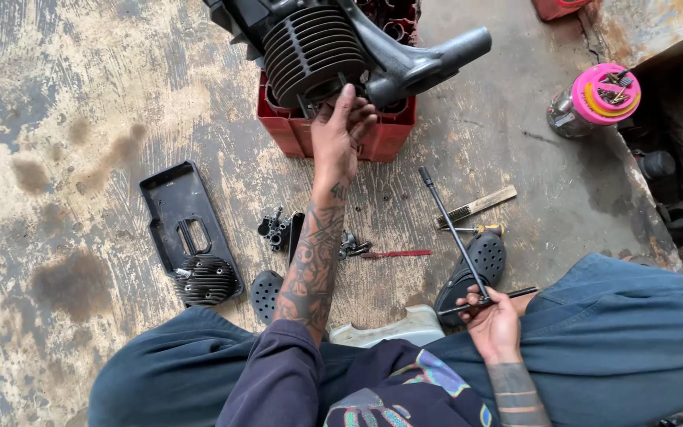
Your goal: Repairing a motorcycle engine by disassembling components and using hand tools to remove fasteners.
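Observation:
A black finned engine cylinder (311,49) with a grey exhaust pipe (428,62) rests on a red plastic crate (294,130). My left hand (341,126) reaches forward and its fingers touch the underside of the cylinder at its lower fins. My right hand (490,316) rests on my right knee and grips the crossbar of a long black T-handle wrench (452,229), whose shaft points up and away over the floor.
A black cover plate (179,209) and a finned cylinder head (205,278) lie at left. Small black parts (278,229), a red-handled tool (395,254), a wooden stick (477,205) and a pink-lidded jar (598,99) sit on the stained concrete floor. Black clogs are on my feet.

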